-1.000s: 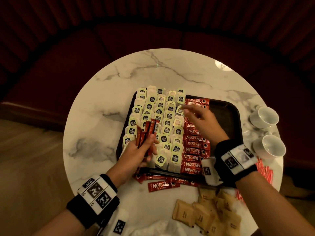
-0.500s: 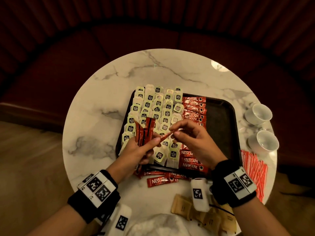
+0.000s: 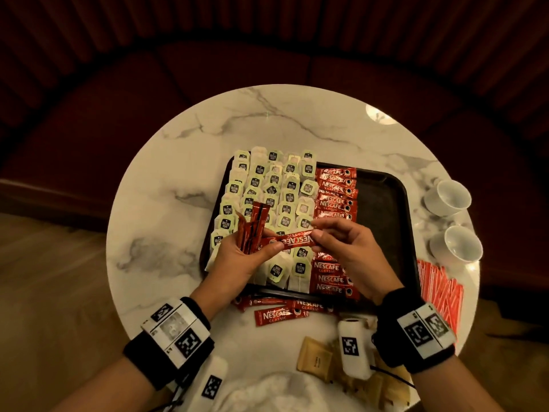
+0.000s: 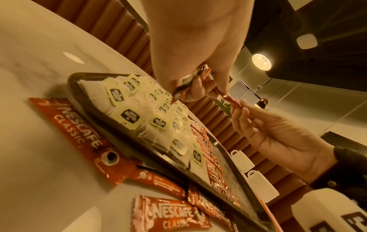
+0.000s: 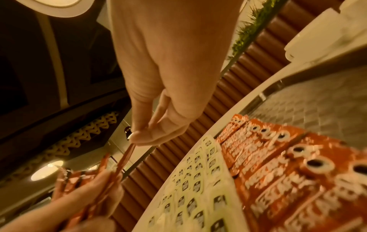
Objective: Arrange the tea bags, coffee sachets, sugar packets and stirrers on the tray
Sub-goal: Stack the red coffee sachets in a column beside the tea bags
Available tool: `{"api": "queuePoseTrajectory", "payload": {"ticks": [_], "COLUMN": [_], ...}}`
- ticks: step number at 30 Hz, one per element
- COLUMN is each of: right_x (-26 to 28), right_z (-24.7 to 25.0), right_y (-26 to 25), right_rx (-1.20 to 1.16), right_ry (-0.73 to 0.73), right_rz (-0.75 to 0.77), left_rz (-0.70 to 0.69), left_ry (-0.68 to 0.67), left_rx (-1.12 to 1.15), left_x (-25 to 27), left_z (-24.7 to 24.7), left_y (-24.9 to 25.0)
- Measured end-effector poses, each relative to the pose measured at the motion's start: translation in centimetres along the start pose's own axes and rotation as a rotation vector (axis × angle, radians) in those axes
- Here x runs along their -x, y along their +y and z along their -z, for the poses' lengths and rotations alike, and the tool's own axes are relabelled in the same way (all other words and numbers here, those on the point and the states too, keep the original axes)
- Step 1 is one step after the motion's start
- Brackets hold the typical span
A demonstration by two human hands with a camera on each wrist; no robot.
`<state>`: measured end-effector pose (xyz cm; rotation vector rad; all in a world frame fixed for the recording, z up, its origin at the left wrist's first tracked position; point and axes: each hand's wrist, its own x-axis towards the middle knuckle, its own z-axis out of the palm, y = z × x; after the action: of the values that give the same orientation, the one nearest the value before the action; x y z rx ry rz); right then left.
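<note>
A black tray (image 3: 386, 203) holds rows of tea bags (image 3: 267, 185) on its left and a column of red coffee sachets (image 3: 334, 188) in its middle. Above the tea bags my left hand (image 3: 261, 242) grips a bundle of red coffee sachets (image 3: 252, 224). My right hand (image 3: 316, 233) pinches the right end of a single coffee sachet (image 3: 289, 239), which lies crosswise between both hands; my left thumb presses on its other end. The right wrist view shows this sachet (image 5: 127, 153) edge-on.
Loose coffee sachets (image 3: 280, 315) lie on the marble table in front of the tray. Brown sugar packets (image 3: 315, 356) are piled at the near edge. Red stirrers (image 3: 439, 289) lie right of the tray, with two white cups (image 3: 448, 197) beyond. The tray's right part is bare.
My right hand came back from the top of the coffee column to my left hand, pinched one sachet from the bundle and drew it out to the right.
</note>
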<state>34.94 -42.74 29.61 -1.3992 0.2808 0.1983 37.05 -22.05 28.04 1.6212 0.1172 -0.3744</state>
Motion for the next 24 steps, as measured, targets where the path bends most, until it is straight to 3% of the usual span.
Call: {"api": "queuePoseTrajectory", "payload": {"ticks": [4,8,14,17,20,24], "right_x": [0.1,0.7,-1.0,-3.7,-6.5,-9.6], "right_z": [-1.2,-2.7,-0.5,3.1,6.3,8.2], "right_y": [0.6,1.5,0.2,-0.8,-1.2,-1.0], "right_rx": [-0.105,-0.129,-0.259,-0.076,0.276,0.585], "right_ry": [0.005,-0.008,0.143,0.242,0.293,0.35], "right_rz": [-0.084,-0.131,-0.081,-0.05,-0.025,-0.046], "left_rz": [0.019,0.012,0.046,0.034,0.033,0.062], "left_ry": [0.049,0.004,-0.048,-0.019,-0.016,-0.023], "left_rx": [0.048,0.024,-0.042,-0.044,-0.057,-0.049], "left_x": [0.0,0.3,0.4,0.1,-0.1,-0.2], "left_z": [-0.4,-1.0,-1.0,-0.6,-0.3,-0.1], "left_y": [-0.3,-0.3,-0.4,-0.5,-0.6,-0.7]}}
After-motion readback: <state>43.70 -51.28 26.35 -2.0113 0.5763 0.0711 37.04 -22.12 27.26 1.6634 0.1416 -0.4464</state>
